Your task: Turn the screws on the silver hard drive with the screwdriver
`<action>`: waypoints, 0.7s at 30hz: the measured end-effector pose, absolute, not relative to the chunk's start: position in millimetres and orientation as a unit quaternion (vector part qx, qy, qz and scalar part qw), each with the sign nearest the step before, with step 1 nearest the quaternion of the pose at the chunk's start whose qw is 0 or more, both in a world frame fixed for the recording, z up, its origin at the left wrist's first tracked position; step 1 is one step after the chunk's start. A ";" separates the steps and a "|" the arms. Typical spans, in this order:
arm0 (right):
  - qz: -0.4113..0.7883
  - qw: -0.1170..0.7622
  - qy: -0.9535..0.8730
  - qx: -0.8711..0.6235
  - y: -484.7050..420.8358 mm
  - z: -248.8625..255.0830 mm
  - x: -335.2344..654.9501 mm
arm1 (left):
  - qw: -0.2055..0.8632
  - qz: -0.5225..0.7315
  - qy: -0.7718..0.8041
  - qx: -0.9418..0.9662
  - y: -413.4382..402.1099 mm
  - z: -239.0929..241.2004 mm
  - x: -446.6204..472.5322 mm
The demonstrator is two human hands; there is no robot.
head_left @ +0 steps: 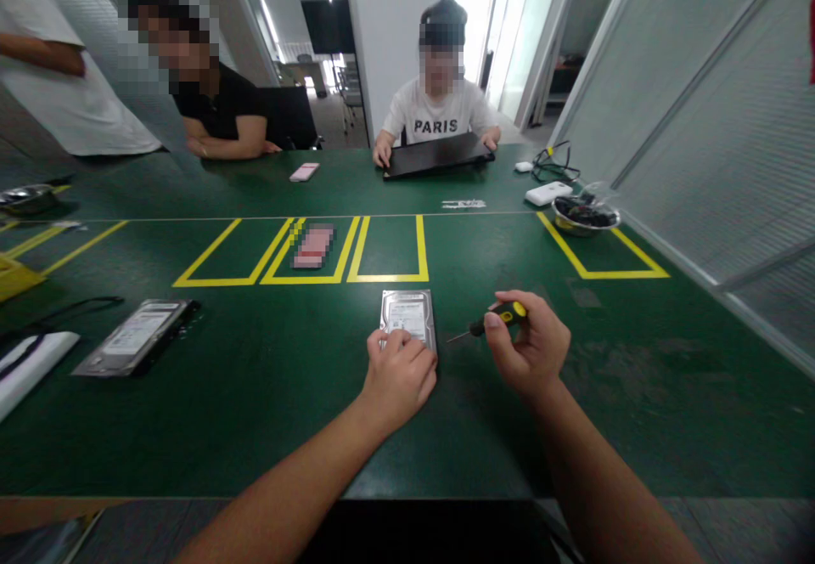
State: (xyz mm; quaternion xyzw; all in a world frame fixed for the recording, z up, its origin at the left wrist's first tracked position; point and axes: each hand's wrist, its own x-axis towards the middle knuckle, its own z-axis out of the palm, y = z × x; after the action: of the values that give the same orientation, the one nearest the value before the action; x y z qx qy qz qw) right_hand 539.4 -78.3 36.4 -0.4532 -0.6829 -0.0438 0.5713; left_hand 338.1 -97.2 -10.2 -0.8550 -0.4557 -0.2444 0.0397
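Observation:
A silver hard drive (407,307) with a white label lies flat on the green table in front of me. My left hand (401,375) rests over its near end, fingers curled onto it and hiding that part. To the right, my right hand (535,343) grips a small black and yellow screwdriver (508,315) between thumb and fingers. Its thin shaft points left and slightly down, and the tip is apart from the drive's right edge.
Another hard drive (137,339) lies at left, beside a white object (35,369). Yellow tape outlines (388,278) cross the table; a pink object (313,246) sits inside one. A metal bowl (584,226) holds dark items. Opposite, a person holds a black panel (439,156).

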 end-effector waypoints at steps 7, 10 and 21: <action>-0.042 0.567 -0.683 -0.459 -78.7 36.1 539.9 | 0.013 -0.255 -0.474 -0.843 -96.0 -11.0 339.1; -0.044 0.567 -0.683 -0.458 -78.7 36.5 540.2 | 0.006 -0.256 -0.474 -0.842 -95.6 -11.7 339.0; -0.045 0.568 -0.684 -0.455 -78.5 36.1 539.9 | 0.002 -0.261 -0.471 -0.843 -94.9 -11.7 338.8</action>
State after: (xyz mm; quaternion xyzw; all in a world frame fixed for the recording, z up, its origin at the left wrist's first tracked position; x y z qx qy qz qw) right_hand 539.9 -78.5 36.1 -0.4552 -0.6844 -0.0453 0.5677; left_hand 338.8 -94.9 -11.7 -0.8427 -0.4709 -0.2610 0.0022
